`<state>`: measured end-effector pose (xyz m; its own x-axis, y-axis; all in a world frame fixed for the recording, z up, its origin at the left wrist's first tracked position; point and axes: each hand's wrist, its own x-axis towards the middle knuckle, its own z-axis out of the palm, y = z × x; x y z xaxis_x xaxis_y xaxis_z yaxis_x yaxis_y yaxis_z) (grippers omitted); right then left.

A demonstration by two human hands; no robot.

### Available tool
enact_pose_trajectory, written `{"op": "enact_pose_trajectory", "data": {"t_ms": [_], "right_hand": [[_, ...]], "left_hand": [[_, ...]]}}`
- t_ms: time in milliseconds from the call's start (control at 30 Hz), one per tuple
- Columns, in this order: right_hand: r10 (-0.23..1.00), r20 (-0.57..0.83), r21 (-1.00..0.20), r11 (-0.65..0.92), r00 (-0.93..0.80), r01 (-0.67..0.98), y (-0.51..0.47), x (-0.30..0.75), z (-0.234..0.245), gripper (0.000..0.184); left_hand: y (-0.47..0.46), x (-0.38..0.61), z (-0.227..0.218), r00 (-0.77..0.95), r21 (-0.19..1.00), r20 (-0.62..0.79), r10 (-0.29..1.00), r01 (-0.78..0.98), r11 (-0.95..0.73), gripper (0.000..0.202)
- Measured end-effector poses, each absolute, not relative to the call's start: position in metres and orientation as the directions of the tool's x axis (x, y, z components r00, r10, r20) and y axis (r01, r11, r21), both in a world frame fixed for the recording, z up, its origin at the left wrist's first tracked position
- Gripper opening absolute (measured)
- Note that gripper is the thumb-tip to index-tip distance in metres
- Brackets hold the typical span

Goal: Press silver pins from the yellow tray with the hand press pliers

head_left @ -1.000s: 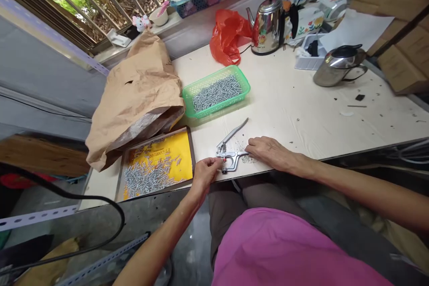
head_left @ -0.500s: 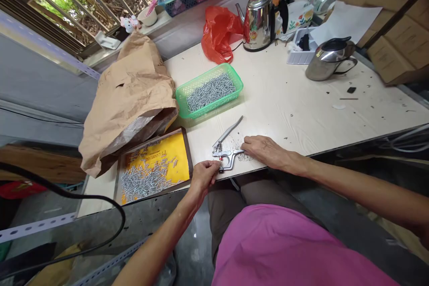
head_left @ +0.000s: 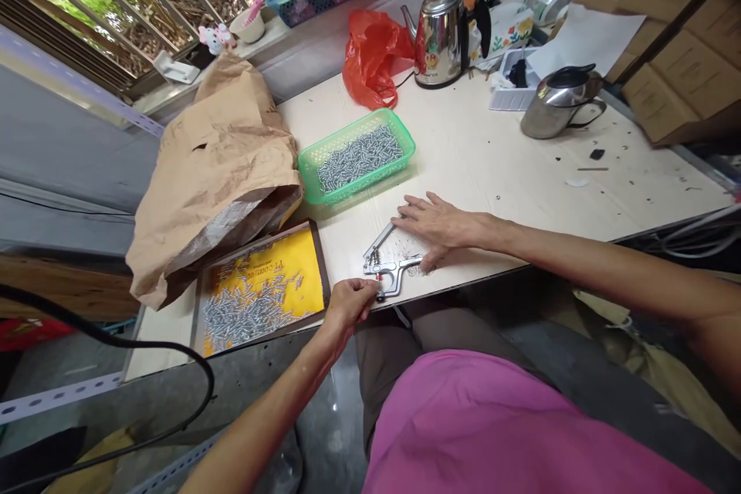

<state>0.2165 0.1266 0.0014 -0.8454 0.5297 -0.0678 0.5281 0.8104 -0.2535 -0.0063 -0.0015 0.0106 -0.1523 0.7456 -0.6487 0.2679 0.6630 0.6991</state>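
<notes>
A silver hand press tool [head_left: 387, 270] with its upper lever raised lies at the table's near edge. My left hand [head_left: 350, 302] is pinched at the tool's jaw, on something too small to make out. My right hand [head_left: 433, 222] lies with fingers spread over the raised lever, its thumb near the lower handle. Left of the tool, a brown-framed tray with a yellow bottom [head_left: 258, 289] holds several small silver metal parts. Behind the tool, a green basket [head_left: 355, 157] is filled with the same kind of parts.
A crumpled brown paper sack [head_left: 217, 162] lies at the table's left. A red plastic bag [head_left: 371, 57], a steel kettle [head_left: 440, 37], a steel jug [head_left: 556, 102] and a white tray [head_left: 509, 89] stand at the back. Cardboard boxes [head_left: 688, 38] are at right. A black cable [head_left: 121, 340] hangs at lower left.
My right hand has left the tool's lower handle, moved up over the raised lever and spread its fingers. My left hand stays pinched at the jaw.
</notes>
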Motion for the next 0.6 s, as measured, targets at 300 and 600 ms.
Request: {"op": "enact_pose_trajectory", "data": {"t_ms": [300,600], "right_hand": [[0.562,-0.155,-0.158,0.798,-0.813,0.582,0.112,0.207,0.024,0.058],[0.622,-0.162,-0.208,0.737,-0.766,0.643,0.102,0.206,0.017,0.055]], "left_hand": [[-0.009,-0.009,0.013,-0.169,0.651,-0.532,0.829,0.544,0.529,0.029],[0.032,0.024,0.010,0.389,0.233,0.007,0.921,0.895,-0.380,0.061]]}}
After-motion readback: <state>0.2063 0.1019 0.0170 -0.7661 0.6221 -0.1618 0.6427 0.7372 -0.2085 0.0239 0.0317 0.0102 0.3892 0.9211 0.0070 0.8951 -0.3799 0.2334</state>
